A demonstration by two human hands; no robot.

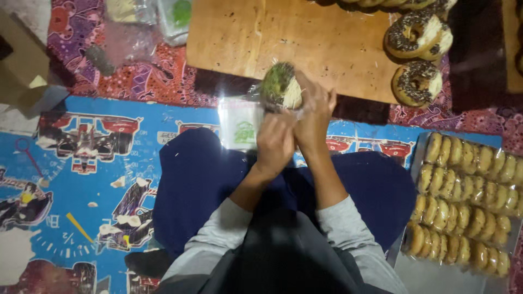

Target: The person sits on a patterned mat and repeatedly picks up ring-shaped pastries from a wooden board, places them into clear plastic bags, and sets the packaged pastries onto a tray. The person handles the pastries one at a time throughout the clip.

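Observation:
A doughnut with green topping (281,85) sits inside a clear plastic bag (242,121) that I hold up in front of me. My left hand (274,142) grips the bag just below the doughnut. My right hand (315,115) closes around the doughnut's right side through the plastic. Both hands meet above my lap, at the near edge of a wooden board (289,38). The bag's loose end hangs to the left and shows a green print.
Two chocolate-sprinkled doughnuts (417,49) lie on the board's right end. A tray (436,272) at the right holds several rows of plain doughnuts (468,201). More clear bags (163,16) lie at the top left. A blue cartoon mat (81,185) covers the floor.

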